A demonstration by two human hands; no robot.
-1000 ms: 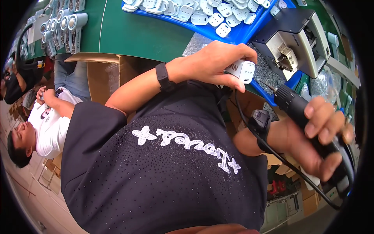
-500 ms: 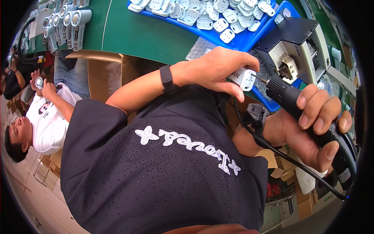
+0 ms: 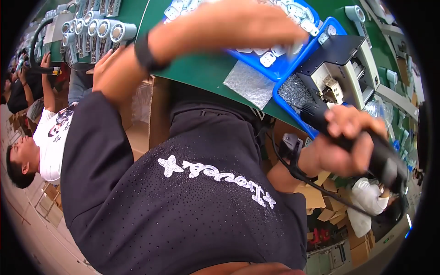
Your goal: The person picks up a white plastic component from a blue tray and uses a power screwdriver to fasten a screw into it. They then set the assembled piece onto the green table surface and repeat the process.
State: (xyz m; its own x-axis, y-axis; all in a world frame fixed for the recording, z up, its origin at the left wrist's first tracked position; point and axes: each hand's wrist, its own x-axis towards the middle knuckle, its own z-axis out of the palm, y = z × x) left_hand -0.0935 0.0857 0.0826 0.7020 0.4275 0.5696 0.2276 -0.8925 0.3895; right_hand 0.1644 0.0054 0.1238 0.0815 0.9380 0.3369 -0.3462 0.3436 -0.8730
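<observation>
Got black cylindrical screwdriver (image 3: 316, 117) wrapped in right grip (image 3: 350, 137) at green surface's (image 3: 201, 71) near edge, pointed nose-first forward-left along a diagonal long axis, toward smooth blue tray (image 3: 286, 108) of grainy gray metallic bits (image 3: 293, 89). Can't tell left grip's (image 3: 238, 27) opening or contents through blur; see it above glossy white plastic pieces (image 3: 268, 58), flat and rounded.

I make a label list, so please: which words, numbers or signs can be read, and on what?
I do not copy wording; I give only its places.
Black shirt: large white curly lettering, readable.
Pale blue handheld fans: dark markings, too small to read.
Black and cream machine: small mark, too small to read.
Black power screwdriver: motion-blurred, no text readable.
</observation>
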